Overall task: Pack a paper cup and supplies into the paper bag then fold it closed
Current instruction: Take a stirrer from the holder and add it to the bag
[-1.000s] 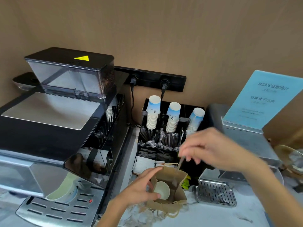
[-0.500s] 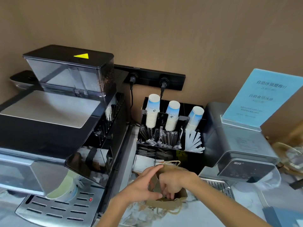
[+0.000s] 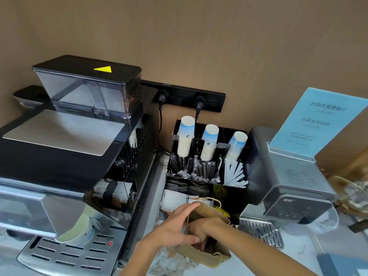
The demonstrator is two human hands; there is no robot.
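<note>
A brown paper bag [image 3: 208, 211] with twine handles stands open on the marble counter, in front of a black organizer. My left hand [image 3: 174, 229] grips the bag's left rim, thumb along the near edge and fingers over the top. My right hand [image 3: 203, 230] reaches down into the bag's mouth, its fingertips buried inside. I cannot see whether it holds anything. Both hands block the view into the bag, so the paper cup in it is hidden.
The black organizer [image 3: 229, 193] holds three stacks of paper cups [image 3: 208, 145], wrapped stirrers, white sticks [image 3: 235, 174] and sachets. A coffee machine [image 3: 59, 156] fills the left. An ice maker [image 3: 288, 186] with a blue sign [image 3: 322, 120] stands on the right, its drip tray [image 3: 260, 232] beside the bag.
My right hand came down from above the bag with a thin stick and went inside the bag's mouth. My left hand has kept its hold on the rim.
</note>
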